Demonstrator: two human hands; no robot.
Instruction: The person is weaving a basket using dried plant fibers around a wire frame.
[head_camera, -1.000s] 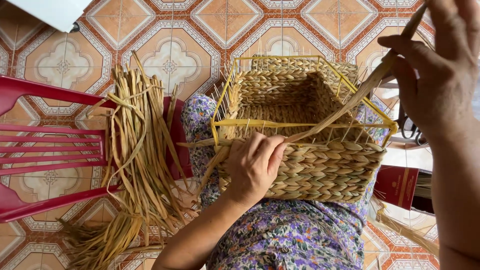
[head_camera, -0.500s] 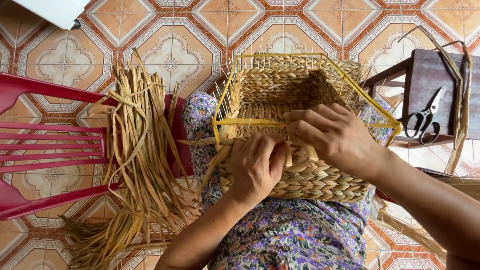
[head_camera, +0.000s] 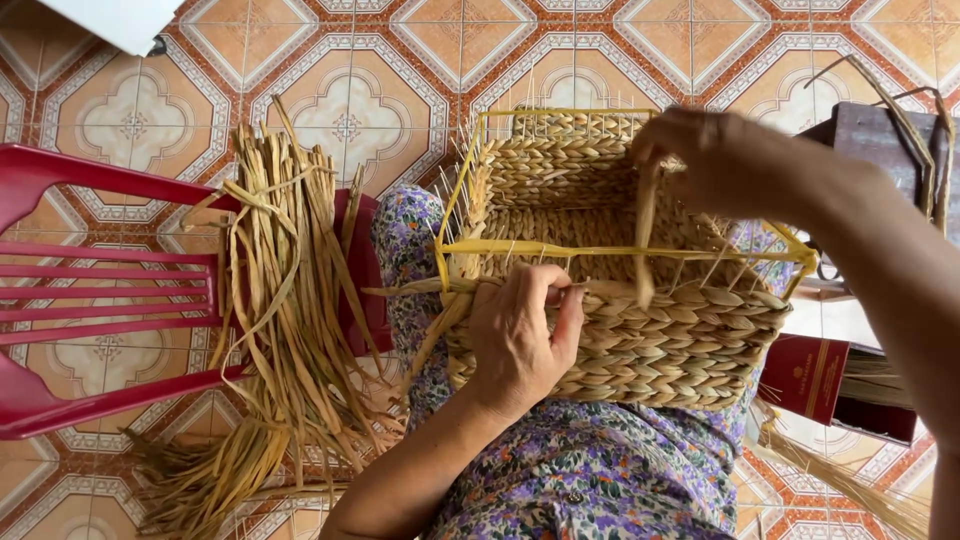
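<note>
A half-woven rectangular basket (head_camera: 620, 310) of braided straw-coloured fibre rests on the person's lap, built around a yellow wire frame (head_camera: 600, 248) whose top rails stand bare above the finished rows. The left hand (head_camera: 520, 335) presses against the near wall, fingers curled tight over the topmost braid just under the front rail, seemingly to pin the last turn so it does not slacken. The right hand (head_camera: 725, 165) reaches across the open top with fingers closed on a flat fibre strand (head_camera: 645, 235), which hangs down over the front rail to the weave below, apparently kept taut. A loose bundle of dried fibre strips (head_camera: 275, 330) lies draped across the seat of a red plastic chair (head_camera: 110, 290) to the left, within easy reach. Below is a floor (head_camera: 350, 110) of orange and cream patterned tiles; a dark wooden stool (head_camera: 885, 150) and a dark red book (head_camera: 820, 375) sit at the right.
</note>
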